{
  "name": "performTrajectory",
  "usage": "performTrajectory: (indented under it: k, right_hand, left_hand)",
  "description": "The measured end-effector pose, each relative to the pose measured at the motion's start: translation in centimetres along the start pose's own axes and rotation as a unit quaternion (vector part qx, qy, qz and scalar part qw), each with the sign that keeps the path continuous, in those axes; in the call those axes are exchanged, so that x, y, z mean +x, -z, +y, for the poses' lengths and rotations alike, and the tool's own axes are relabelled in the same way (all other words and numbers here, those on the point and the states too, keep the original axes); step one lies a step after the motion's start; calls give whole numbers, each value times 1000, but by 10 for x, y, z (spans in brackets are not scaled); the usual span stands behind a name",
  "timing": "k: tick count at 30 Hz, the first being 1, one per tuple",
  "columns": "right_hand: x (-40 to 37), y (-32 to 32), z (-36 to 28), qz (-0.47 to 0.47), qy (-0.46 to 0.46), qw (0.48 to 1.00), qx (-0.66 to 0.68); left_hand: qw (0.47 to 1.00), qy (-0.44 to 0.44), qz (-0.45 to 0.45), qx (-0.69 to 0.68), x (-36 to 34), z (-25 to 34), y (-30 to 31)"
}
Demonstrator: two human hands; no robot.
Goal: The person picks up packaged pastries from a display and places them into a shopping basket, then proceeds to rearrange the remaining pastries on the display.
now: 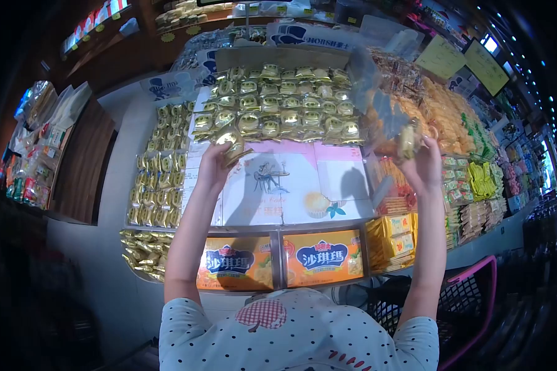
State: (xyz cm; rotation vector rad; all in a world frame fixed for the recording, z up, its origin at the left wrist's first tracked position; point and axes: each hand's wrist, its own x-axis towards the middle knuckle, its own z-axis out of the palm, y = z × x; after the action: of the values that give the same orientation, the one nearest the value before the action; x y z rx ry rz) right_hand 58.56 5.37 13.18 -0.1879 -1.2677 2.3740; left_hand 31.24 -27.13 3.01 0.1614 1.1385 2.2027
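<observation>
My left hand (pixel 214 166) is closed on a gold-wrapped cake (pixel 231 142), at the front left edge of the rows of similar wrapped cakes (pixel 270 105). Over on the right, my right hand (pixel 424 162) grips another gold-wrapped packet (pixel 408 142), slightly blurred, in front of a clear plastic divider (pixel 380 108). Between my forearms lies a printed white cardboard box (pixel 272 185) with a drawing of a seated figure and a cupcake. The rows of wrapped cakes sit along its far side.
Two orange boxes (pixel 322 258) stand at the near edge, beside yellow packets (pixel 393 241). More gold packets (pixel 156 179) fill the left side. Orange-coloured snacks (pixel 442 120) lie to the right. A pink-rimmed black basket (pixel 461 297) is near my right side.
</observation>
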Motion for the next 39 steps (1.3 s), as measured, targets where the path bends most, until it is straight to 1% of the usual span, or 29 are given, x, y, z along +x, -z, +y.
performTrajectory:
  k: [2, 3, 4, 5, 7, 9, 10, 11, 13, 14, 15, 16, 17, 18, 19, 21, 22, 23, 25, 27, 28, 29, 30, 31, 33, 34, 36, 37, 39]
  right_hand:
    - [45, -15, 30, 41, -34, 998, 41]
    - [65, -16, 42, 43, -52, 997, 32]
    - [81, -21, 51, 67, -76, 995, 16]
    - [105, -6, 64, 61, -91, 994, 2]
    - [136, -17, 83, 134, -94, 984, -71]
    - [171, -11, 97, 136, -99, 981, -99]
    - [185, -7, 104, 143, -107, 976, -125]
    - [198, -3, 110, 140, -105, 977, -125]
    - [222, 6, 122, 151, -130, 970, -141]
    - [233, 12, 131, 133, -124, 976, -121]
    - [240, 13, 136, 133, -122, 976, -120]
    - [246, 14, 142, 168, -92, 970, -150]
    - [251, 16, 147, 203, -62, 961, -179]
    - [254, 20, 148, 222, -71, 950, -210]
    - [255, 23, 149, 225, -71, 949, -210]
    - [255, 32, 152, 243, -44, 944, -220]
    - [254, 37, 151, 218, -44, 953, -205]
    - [251, 42, 151, 221, -44, 952, -206]
    - [239, 28, 141, 223, -41, 950, -215]
    - [232, 24, 138, 230, -42, 949, -212]
    - [230, 25, 138, 214, -32, 957, -191]
    - [228, 25, 138, 198, -22, 965, -169]
    - [226, 21, 137, 198, -24, 965, -168]
    - [223, 16, 134, 202, -17, 967, -155]
    - [222, 14, 137, 204, -10, 969, -140]
    - [222, 14, 141, 199, -5, 974, -112]
    - [221, 7, 144, 187, -1, 979, -80]
    - [217, 1, 143, 180, 3, 980, -85]
    - [212, -7, 143, 168, 3, 982, -88]
  left_hand:
    - [999, -8, 29, 29, 35, -4, 0]
    - [999, -8, 27, 27, 49, -3, -5]
    - [999, -4, 9, 40, 62, -2, -12]
    - [999, -3, -9, 54, 75, 0, -19]
    - [998, -1, -16, 68, 98, 5, -38]
    - [986, -49, 11, 157, 131, 5, -52]
    - [978, -78, 52, 185, 151, 2, -59]
    - [978, -82, 52, 185, 170, -1, -64]
    - [967, -92, 48, 232, 202, -3, -76]
    - [954, -128, 34, 270, 232, -11, -74]
    - [953, -129, 32, 271, 257, -16, -77]
    - [903, -185, 59, 383, 277, -20, -83]
    - [836, -238, 84, 487, 296, -26, -88]
    - [804, -264, 101, 523, 308, -28, -97]
    - [805, -263, 98, 523, 312, -28, -108]
    - [768, -253, 127, 575, 325, -35, -123]
    - [770, -252, 125, 573, 335, -41, -127]
    - [763, -264, 125, 576, 344, -46, -132]
    - [757, -278, 124, 578, 360, -55, -141]
    - [722, -312, 143, 601, 368, -65, -144]
    - [723, -310, 144, 601, 372, -70, -146]
    - [705, -290, 149, 629, 377, -74, -147]
    - [686, -271, 155, 657, 383, -78, -146]
    - [686, -270, 155, 658, 387, -82, -143]
    - [575, -352, 166, 720, 394, -87, -136]
    - [572, -353, 169, 721, 396, -88, -133]
    - [426, -444, 171, 769, 396, -87, -129]
    - [421, -444, 175, 771, 385, -80, -133]
    - [488, -518, 160, 684, 358, -74, -143]
